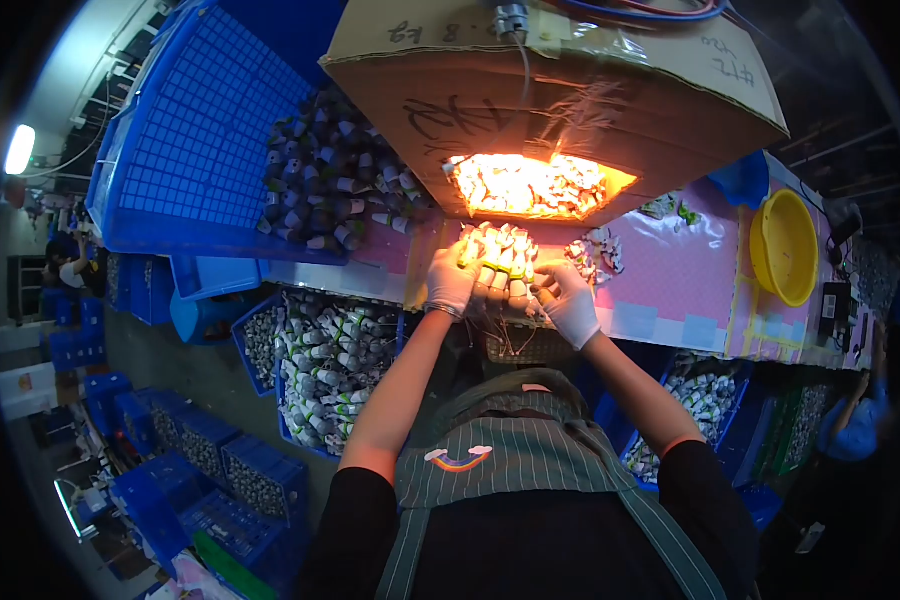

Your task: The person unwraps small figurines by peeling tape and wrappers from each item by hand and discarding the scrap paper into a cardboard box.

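Both of my hands wear pale gloves at the near edge of the work table. Between them lies a tight row of small white pieces with green bands, brightly lit, with thin strands hanging below. My left hand closes its fingers on the left end of this row. At the right end, my right hand has its fingers curled and pressed together near the lower pieces; whatever is between the fingertips is too small to make out. A loose heap of small white and dark red pieces lies just beyond my right hand.
A cardboard box with a glowing opening stands right behind the row. At left, a blue crate lies tipped beside a pile of dark-and-white pieces. Filled bins flank me below. A yellow basin sits at right.
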{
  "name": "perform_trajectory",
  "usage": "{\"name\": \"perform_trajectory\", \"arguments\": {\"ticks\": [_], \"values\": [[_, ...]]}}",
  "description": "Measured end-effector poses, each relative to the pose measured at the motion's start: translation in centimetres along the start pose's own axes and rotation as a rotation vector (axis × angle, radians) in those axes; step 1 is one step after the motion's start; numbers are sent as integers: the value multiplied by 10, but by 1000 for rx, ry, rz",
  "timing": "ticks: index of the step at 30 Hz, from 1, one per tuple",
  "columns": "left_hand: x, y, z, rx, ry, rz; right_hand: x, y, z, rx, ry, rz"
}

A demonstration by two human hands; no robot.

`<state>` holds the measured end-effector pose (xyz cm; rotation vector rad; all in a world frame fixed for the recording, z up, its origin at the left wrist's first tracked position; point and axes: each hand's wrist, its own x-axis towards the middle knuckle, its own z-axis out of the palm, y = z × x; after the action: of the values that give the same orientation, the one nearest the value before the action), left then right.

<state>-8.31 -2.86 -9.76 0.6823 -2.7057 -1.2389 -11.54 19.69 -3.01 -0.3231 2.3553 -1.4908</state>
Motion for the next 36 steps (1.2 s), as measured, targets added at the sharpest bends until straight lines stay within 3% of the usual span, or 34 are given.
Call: {"name": "perform_trajectory", "arguments": {"ticks": [4,7,9,11,16,18,19,21,22,24,25,27,30,32,33,35,36], "values": [[-3,-8,10,146,168,184,-5,8,5,14,-4,-5],[15,-42,9,-419,108,-38,-7,15,3,-3,4,4],[39,-56,-11,-155,311,-156,-8,33,6,-58,64,-64],[66,-48,-42,76,245,-333,-9,37,5,-45,46,-27],[117,-93,-24,244,265,-486,-10,13,12,136,-8,167],[117,-96,-31,170,199,-567,-13,3,14,43,14,27],[122,-130,-25,169,205,-566,-12,9,17,29,34,-16],[138,-217,-5,-449,55,-625,-9,22,20,76,15,27],[128,-198,-20,-438,60,-618,-9,25,23,118,0,83],[75,-122,-63,-1251,48,-951,-8,17,24,124,1,76],[58,-108,-79,-1243,45,-951,-6,10,21,115,-1,67],[29,-85,-107,-1237,-281,-631,-3,-9,20,131,-30,125],[-15,-4,-138,-1068,-307,-489,6,-15,33,141,-69,118],[-37,32,-143,-1014,-343,-457,14,-6,56,306,-58,-99],[-47,46,-142,-964,-373,-422,14,-19,56,306,-53,-93],[-64,68,-134,-936,-390,-385,13,-54,48,656,-311,225],[-70,77,-130,-910,-398,-344,14,-50,51,656,-303,229]]}}
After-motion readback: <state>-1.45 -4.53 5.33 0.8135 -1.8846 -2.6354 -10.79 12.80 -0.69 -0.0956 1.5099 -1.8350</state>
